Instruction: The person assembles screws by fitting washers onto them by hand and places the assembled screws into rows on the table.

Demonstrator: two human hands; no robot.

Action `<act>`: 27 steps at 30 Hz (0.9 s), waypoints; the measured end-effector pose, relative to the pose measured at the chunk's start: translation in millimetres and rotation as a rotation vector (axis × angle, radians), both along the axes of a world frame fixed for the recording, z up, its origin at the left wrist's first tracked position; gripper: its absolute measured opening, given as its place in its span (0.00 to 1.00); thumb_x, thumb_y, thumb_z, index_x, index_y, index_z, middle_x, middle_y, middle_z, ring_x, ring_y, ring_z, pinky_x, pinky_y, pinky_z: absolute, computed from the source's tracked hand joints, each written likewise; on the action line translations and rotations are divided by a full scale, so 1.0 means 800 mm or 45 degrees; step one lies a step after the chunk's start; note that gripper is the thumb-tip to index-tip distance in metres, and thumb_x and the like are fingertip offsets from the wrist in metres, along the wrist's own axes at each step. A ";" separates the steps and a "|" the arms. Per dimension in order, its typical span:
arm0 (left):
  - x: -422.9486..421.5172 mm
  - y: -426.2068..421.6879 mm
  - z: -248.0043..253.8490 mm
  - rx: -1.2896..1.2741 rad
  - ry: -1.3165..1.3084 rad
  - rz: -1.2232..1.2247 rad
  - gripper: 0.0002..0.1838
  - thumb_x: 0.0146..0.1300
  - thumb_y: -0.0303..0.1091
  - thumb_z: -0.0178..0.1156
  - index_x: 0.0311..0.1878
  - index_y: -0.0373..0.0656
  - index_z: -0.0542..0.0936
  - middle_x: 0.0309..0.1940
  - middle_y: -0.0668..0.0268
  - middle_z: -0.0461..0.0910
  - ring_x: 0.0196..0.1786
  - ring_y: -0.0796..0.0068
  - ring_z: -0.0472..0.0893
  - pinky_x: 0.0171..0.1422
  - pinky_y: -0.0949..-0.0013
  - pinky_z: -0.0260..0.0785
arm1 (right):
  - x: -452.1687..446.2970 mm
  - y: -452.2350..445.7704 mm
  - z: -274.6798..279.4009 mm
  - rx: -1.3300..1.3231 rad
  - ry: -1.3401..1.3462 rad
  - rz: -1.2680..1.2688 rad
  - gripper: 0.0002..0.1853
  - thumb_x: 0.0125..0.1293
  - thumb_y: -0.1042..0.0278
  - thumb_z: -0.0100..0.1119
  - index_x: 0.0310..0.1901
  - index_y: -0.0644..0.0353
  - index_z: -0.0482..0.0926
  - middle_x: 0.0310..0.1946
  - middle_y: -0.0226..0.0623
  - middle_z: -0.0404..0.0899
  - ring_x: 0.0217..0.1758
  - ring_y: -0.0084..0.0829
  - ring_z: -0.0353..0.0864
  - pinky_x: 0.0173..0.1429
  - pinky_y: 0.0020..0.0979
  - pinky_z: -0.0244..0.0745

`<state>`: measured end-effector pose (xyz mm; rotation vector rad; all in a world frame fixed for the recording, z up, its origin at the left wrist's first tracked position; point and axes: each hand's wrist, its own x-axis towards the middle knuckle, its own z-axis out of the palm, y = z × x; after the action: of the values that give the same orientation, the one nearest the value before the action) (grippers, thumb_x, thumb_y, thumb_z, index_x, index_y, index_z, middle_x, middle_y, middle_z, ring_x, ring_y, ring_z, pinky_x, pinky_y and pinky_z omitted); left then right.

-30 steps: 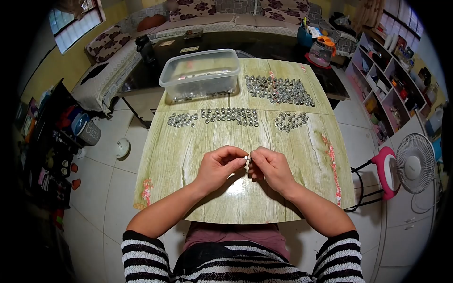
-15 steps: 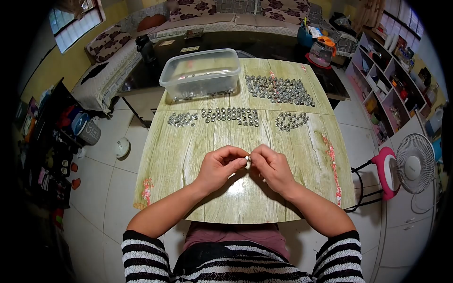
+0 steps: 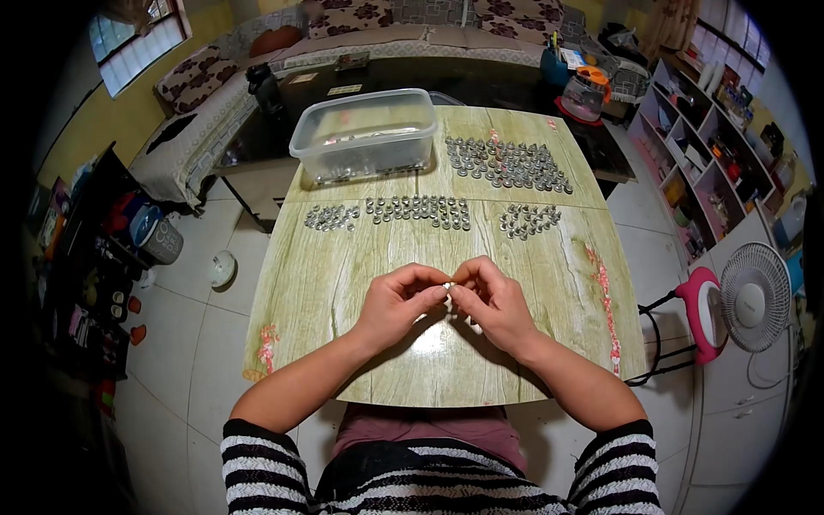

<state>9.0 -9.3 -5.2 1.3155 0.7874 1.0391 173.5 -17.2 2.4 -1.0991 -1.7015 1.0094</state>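
Note:
Thumb and fingertips of my left hand (image 3: 396, 300) pinch a small shiny metal piece (image 3: 448, 287) above the near middle of the table. From the other side my right hand (image 3: 493, 302) grips the same piece, its thumb and forefinger meeting the left fingertips. The fingers hide most of it, so its exact kind is unclear. Beyond my hands stand small silver metal parts: a cluster of flat shiny ones (image 3: 331, 217), short rows of upright ones (image 3: 417, 210), a loose group (image 3: 530, 220) and a large block of rows (image 3: 508, 163) farther back.
A clear plastic tub (image 3: 365, 142) with some parts inside stands at the table's far left. The wood-patterned table (image 3: 343, 266) has worn red patches. A pink-framed chair (image 3: 704, 313) and a white fan (image 3: 751, 296) are at the right; a dark table (image 3: 386, 77) is behind.
My right thumb and forefinger have shifted slightly on the small metal piece, the thumb now nearer my left thumb. My left hand has hardly moved, and the rows of parts look the same.

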 end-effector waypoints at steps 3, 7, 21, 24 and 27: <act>0.001 -0.002 0.000 -0.002 -0.001 0.001 0.08 0.54 0.27 0.56 0.38 0.36 0.74 0.30 0.67 0.76 0.33 0.83 0.74 0.38 0.80 0.68 | 0.002 0.000 0.002 -0.018 0.001 0.000 0.11 0.58 0.62 0.50 0.29 0.63 0.69 0.18 0.36 0.72 0.20 0.26 0.72 0.25 0.25 0.66; 0.000 0.000 -0.001 -0.006 0.001 -0.010 0.08 0.54 0.27 0.56 0.38 0.36 0.74 0.30 0.67 0.76 0.33 0.83 0.74 0.39 0.79 0.68 | -0.002 0.000 -0.003 0.097 0.035 -0.020 0.12 0.59 0.61 0.49 0.28 0.63 0.70 0.17 0.35 0.72 0.20 0.26 0.73 0.25 0.24 0.66; 0.000 -0.001 0.000 -0.020 -0.029 -0.047 0.09 0.55 0.28 0.56 0.38 0.35 0.74 0.31 0.67 0.76 0.34 0.83 0.74 0.40 0.79 0.68 | -0.002 0.000 0.002 0.078 -0.045 -0.018 0.13 0.61 0.61 0.46 0.26 0.62 0.70 0.14 0.35 0.72 0.18 0.29 0.73 0.23 0.27 0.66; 0.000 -0.001 0.000 -0.021 -0.025 -0.052 0.09 0.55 0.28 0.56 0.38 0.35 0.74 0.31 0.67 0.76 0.34 0.83 0.74 0.40 0.79 0.68 | 0.001 0.001 -0.003 -0.134 -0.086 0.065 0.13 0.60 0.60 0.47 0.27 0.62 0.70 0.16 0.37 0.72 0.19 0.29 0.74 0.24 0.27 0.66; 0.000 0.000 -0.001 -0.010 -0.019 -0.047 0.09 0.55 0.28 0.56 0.38 0.35 0.74 0.31 0.67 0.76 0.34 0.83 0.74 0.40 0.79 0.68 | -0.003 0.000 -0.002 0.051 0.054 -0.020 0.12 0.60 0.60 0.47 0.28 0.62 0.70 0.17 0.38 0.72 0.20 0.31 0.73 0.24 0.27 0.66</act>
<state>8.9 -9.1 -6.2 1.3093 0.7528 1.0144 171.3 -17.5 1.0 -1.0564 -1.6701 0.9778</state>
